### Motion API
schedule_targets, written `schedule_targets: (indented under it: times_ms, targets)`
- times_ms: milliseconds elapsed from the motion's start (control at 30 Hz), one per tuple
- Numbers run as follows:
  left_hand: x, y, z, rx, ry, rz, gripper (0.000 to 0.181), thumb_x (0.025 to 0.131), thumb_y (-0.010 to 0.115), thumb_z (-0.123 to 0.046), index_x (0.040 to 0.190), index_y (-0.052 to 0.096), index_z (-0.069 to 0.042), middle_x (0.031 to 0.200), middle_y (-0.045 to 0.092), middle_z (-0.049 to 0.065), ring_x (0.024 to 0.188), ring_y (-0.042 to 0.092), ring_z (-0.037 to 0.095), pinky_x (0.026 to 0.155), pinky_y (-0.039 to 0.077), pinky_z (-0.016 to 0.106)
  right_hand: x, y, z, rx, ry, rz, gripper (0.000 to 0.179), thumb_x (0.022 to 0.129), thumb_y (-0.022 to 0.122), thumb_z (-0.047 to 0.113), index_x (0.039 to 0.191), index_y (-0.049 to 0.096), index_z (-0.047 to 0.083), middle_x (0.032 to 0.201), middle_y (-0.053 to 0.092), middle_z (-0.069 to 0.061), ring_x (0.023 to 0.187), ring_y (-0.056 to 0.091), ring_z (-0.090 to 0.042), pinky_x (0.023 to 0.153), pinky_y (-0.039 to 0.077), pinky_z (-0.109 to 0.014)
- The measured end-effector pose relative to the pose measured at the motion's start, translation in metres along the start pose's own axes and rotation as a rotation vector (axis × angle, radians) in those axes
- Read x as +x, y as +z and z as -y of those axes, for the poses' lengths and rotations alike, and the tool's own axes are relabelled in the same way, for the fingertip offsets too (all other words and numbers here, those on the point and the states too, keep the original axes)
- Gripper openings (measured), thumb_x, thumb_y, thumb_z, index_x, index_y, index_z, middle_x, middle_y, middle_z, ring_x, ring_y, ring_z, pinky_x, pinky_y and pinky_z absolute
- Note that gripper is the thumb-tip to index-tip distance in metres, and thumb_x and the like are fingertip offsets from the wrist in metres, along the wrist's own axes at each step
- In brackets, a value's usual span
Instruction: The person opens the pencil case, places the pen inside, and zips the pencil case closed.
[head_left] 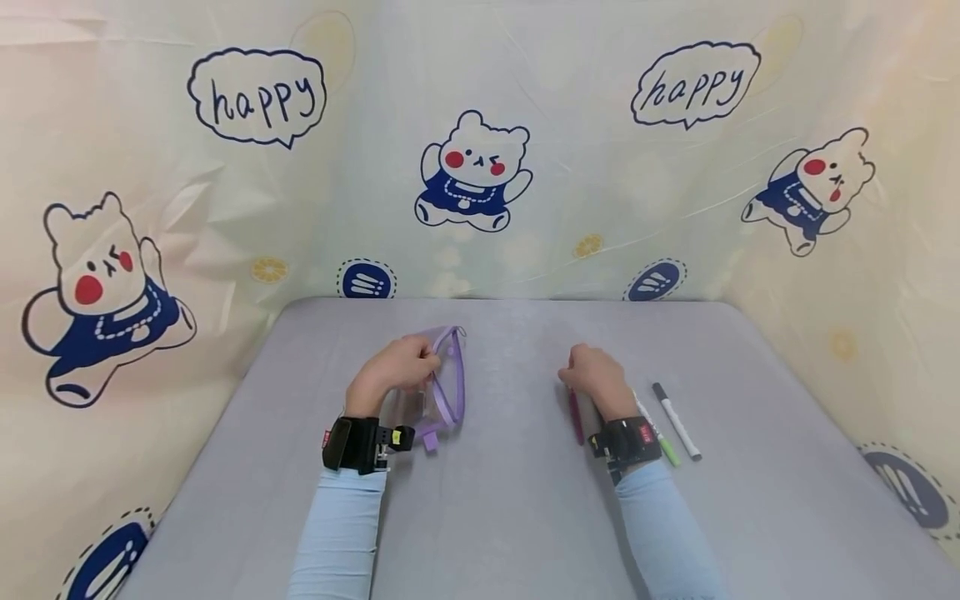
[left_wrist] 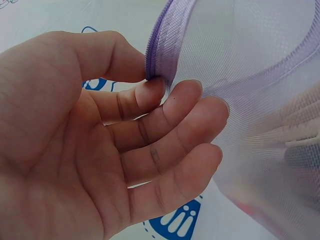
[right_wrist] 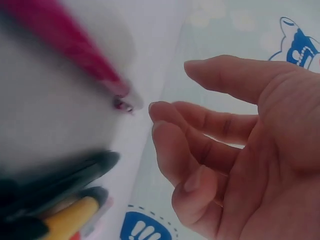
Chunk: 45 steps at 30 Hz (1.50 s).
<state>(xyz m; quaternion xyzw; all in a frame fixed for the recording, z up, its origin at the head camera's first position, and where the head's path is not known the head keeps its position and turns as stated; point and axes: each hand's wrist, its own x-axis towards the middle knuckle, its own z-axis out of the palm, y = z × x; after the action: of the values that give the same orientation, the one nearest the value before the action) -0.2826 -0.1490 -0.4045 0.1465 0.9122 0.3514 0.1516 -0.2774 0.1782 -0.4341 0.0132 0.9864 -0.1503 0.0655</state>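
On the table's [head_left: 517, 508] left side, the left hand [head_left: 401, 364] pinches the mesh pouch [head_left: 460, 383] at its zipper edge, probably to spread the mouth. The right hand [head_left: 597, 377], half open, holding nothing, is beside the pink pen's [head_left: 576, 418] far end, perhaps for easy grasping.

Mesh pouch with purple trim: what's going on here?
A person's left hand pinches a see-through mesh pouch by its purple zippered edge. Their right hand, holding nothing, is near a magenta pen. A white marker with a dark cap and a white-and-green pen lie farther right on the grey table.
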Motion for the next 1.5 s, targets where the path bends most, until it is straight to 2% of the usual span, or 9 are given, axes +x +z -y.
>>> schedule_targets:
  times_ms: [267, 567, 1000, 1233, 1367, 1500]
  targets:
    - [-0.001, -0.001, -0.001, 0.005, 0.008, -0.014, 0.013, 0.092, 0.048, -0.016, 0.081, 0.052, -0.009, 0.071, 0.060, 0.005, 0.056, 0.051, 0.015, 0.054, 0.041, 0.028, 0.000, 0.011, -0.004, -0.003, 0.033, -0.019, 0.017, 0.085, 0.061, 0.023, 0.080, 0.058, 0.008, 0.069, 0.058, -0.006, 0.060, 0.051, -0.021, 0.051, 0.037, -0.032]
    - [-0.002, 0.000, -0.001, 0.009, 0.010, -0.017, 0.012, 0.091, 0.048, -0.014, 0.081, 0.051, -0.009, 0.071, 0.059, 0.004, 0.057, 0.051, 0.015, 0.054, 0.041, 0.027, -0.001, 0.017, -0.006, -0.032, 0.018, -0.016, 0.011, 0.084, 0.059, 0.018, 0.087, 0.057, 0.007, 0.074, 0.061, -0.008, 0.063, 0.055, -0.024, 0.053, 0.041, -0.033]
    - [-0.002, -0.001, -0.001, 0.008, 0.005, -0.007, 0.013, 0.092, 0.048, -0.016, 0.082, 0.051, -0.009, 0.071, 0.058, 0.003, 0.056, 0.051, 0.015, 0.054, 0.040, 0.028, 0.000, 0.020, -0.002, -0.042, 0.076, 0.012, 0.018, 0.081, 0.063, 0.019, 0.093, 0.058, 0.008, 0.077, 0.062, -0.008, 0.066, 0.058, -0.024, 0.056, 0.044, -0.033]
    - [-0.002, 0.000, -0.001, 0.011, 0.006, -0.011, 0.013, 0.092, 0.049, -0.017, 0.082, 0.052, -0.010, 0.072, 0.058, 0.003, 0.058, 0.052, 0.016, 0.056, 0.041, 0.028, 0.003, 0.017, -0.006, 0.071, 0.063, 0.017, 0.021, 0.086, 0.060, 0.025, 0.097, 0.059, 0.006, 0.080, 0.061, -0.008, 0.067, 0.056, -0.022, 0.055, 0.042, -0.031]
    - [-0.001, 0.001, 0.000, 0.012, 0.008, -0.015, 0.013, 0.093, 0.049, -0.017, 0.082, 0.051, -0.010, 0.072, 0.057, 0.003, 0.059, 0.052, 0.017, 0.056, 0.041, 0.028, 0.007, 0.012, -0.004, 0.193, 0.019, 0.073, 0.028, 0.090, 0.060, 0.028, 0.106, 0.062, 0.005, 0.081, 0.063, -0.007, 0.067, 0.057, -0.020, 0.055, 0.042, -0.029]
    - [0.000, 0.001, 0.000, 0.018, 0.013, -0.013, 0.013, 0.093, 0.049, -0.017, 0.082, 0.051, -0.009, 0.071, 0.057, 0.003, 0.058, 0.051, 0.016, 0.056, 0.041, 0.028, 0.008, 0.009, -0.001, 0.270, 0.014, 0.111, 0.032, 0.090, 0.061, 0.027, 0.111, 0.061, 0.004, 0.079, 0.064, -0.007, 0.065, 0.058, -0.019, 0.053, 0.045, -0.027]
